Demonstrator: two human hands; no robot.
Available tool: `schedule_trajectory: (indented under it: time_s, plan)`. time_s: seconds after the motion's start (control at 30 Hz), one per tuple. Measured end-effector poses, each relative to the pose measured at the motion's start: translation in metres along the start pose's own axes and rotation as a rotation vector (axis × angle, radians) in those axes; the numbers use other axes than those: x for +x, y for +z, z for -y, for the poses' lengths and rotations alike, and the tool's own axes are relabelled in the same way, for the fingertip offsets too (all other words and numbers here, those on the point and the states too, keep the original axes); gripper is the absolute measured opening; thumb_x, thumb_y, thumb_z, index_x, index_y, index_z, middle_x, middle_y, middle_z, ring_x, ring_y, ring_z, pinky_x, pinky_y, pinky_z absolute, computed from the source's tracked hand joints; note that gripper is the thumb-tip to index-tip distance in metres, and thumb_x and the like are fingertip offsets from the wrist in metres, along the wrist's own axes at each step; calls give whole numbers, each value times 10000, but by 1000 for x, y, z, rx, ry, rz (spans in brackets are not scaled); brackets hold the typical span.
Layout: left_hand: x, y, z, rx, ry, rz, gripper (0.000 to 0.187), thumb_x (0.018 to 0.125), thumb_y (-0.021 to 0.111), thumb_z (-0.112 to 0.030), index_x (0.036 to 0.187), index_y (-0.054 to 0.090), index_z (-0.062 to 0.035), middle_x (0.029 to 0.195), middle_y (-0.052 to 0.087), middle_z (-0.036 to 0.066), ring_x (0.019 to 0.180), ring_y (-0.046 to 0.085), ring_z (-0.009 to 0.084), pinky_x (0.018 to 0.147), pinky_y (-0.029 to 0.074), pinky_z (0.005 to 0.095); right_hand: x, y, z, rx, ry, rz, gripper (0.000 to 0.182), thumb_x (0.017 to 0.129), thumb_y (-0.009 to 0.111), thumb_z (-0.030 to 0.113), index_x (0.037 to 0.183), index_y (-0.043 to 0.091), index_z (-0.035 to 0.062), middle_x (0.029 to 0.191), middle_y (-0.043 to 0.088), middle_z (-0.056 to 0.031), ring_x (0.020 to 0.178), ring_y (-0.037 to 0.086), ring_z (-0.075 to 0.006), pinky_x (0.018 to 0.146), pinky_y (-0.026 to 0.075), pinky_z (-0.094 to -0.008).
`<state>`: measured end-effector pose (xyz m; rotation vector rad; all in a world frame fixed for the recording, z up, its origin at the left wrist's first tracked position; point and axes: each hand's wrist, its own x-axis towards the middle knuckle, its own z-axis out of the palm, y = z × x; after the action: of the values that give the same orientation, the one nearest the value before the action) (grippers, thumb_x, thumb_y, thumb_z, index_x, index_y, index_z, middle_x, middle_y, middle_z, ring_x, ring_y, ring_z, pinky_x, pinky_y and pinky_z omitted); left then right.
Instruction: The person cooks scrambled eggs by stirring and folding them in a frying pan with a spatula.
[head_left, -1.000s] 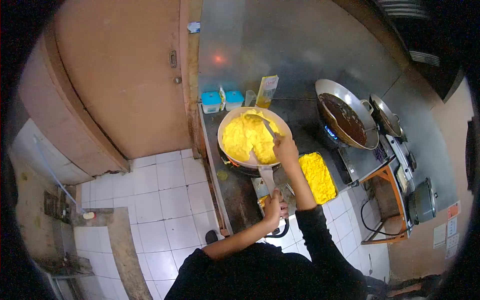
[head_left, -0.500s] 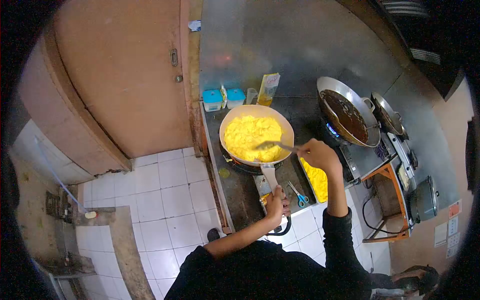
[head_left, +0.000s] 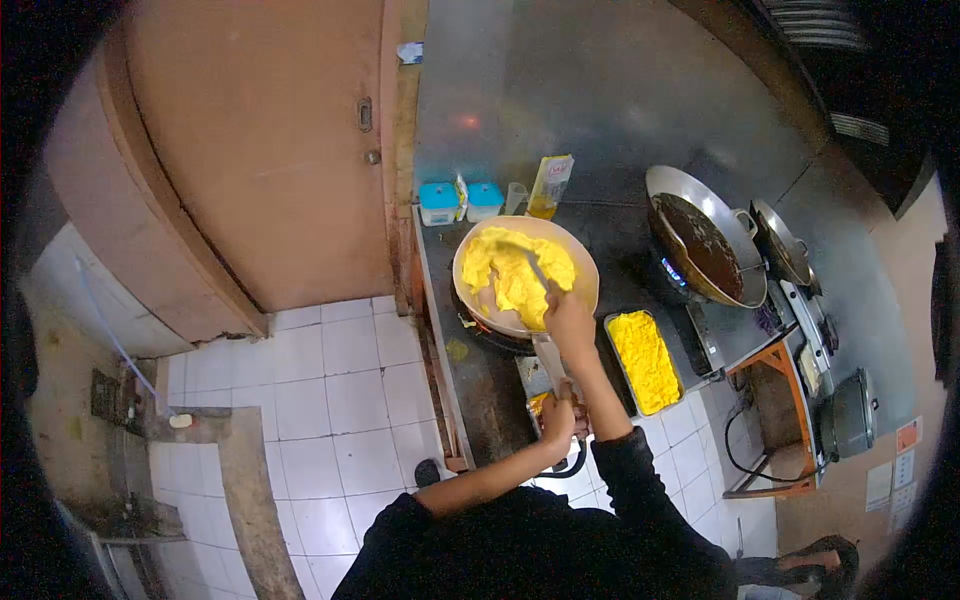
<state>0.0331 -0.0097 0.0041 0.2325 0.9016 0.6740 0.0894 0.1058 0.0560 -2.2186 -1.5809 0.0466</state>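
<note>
We see the pan point(head_left: 525, 275) sitting on the burner at the bench point(head_left: 480, 385), full of soft yellow egg point(head_left: 515, 275). It looks heavy and hot, so its long handle point(head_left: 550, 360) is the place to grip. Our left hand point(head_left: 558, 420) has its fingers clamped round that handle. Our right hand point(head_left: 570, 320) closes its fingers on a spatula point(head_left: 537, 268) pushing into the loose, crumbly egg.

Pan handle point(head_left: 548, 357) partly hidden under right hand point(head_left: 570, 320) and left hand point(head_left: 558, 417); carton point(head_left: 550, 186) print too small.
</note>
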Motion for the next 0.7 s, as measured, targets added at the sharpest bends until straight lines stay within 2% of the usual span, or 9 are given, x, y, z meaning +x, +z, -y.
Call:
schedule_trajectory:
  time_s: [0.1,0.17,0.27,0.3,0.33,0.47,0.53,0.63,0.7]
  plan:
    - [8,-5,5,-38,-43,107,380,854,430,-481,725,338,-135,474,330,-22,319,278,116,333,211,286,40,10,-14,72,-107,-160,269,782,501,141,1019,618,94,737,616,-176,710,607,-351,659,478,-446]
    - [11,-8,9,-61,-65,125,381,852,433,-482,721,334,-139,474,321,-26,319,264,117,336,204,286,61,22,-20,-163,-104,-20,217,764,526,161,929,631,66,764,617,-177,732,607,-350,670,477,-441]
    - [16,-6,12,-45,16,87,377,838,455,-497,745,366,-142,473,317,-25,322,285,119,322,227,295,56,41,-25,-199,-72,73,188,756,539,192,838,629,48,814,617,-180,764,605,-345,683,477,-435]
    - [15,-7,11,-48,12,87,377,838,455,-497,745,366,-142,473,317,-25,322,285,119,322,227,295,51,37,-28,-217,-113,179,209,756,540,209,886,644,83,872,616,-175,809,599,-349,712,477,-427]
    - [13,-9,9,-56,-28,125,377,841,459,-491,748,371,-136,476,317,-23,322,289,118,319,233,296,42,17,-23,-220,-112,181,209,756,540,209,886,644,83,872,616,-175,809,599,-349,712,477,-427]
    - [4,-5,0,-47,-90,142,361,853,432,-500,794,364,-150,488,295,-41,329,251,107,320,204,285,20,-74,-20,-285,-53,246,246,771,549,283,988,652,226,922,621,-115,830,600,-321,725,480,-411]
    - [7,-7,3,-77,-85,152,374,848,454,-490,768,365,-135,490,304,-32,323,267,111,317,223,289,3,-122,-14,-243,-127,236,245,782,518,319,849,645,121,819,641,-155,765,624,-345,702,500,-443]
    - [6,-9,4,-113,-74,172,393,838,480,-486,745,369,-120,491,312,-23,319,284,116,315,243,293,-14,-135,-30,-413,-92,207,269,766,534,326,859,645,100,802,632,-184,761,623,-350,697,501,-444]
    - [7,-8,4,-121,-63,184,398,834,484,-492,749,372,-120,491,310,-23,320,284,117,315,243,293,-16,-109,-37,-445,-46,272,247,778,532,297,911,651,128,838,619,-157,784,608,-341,699,487,-441]
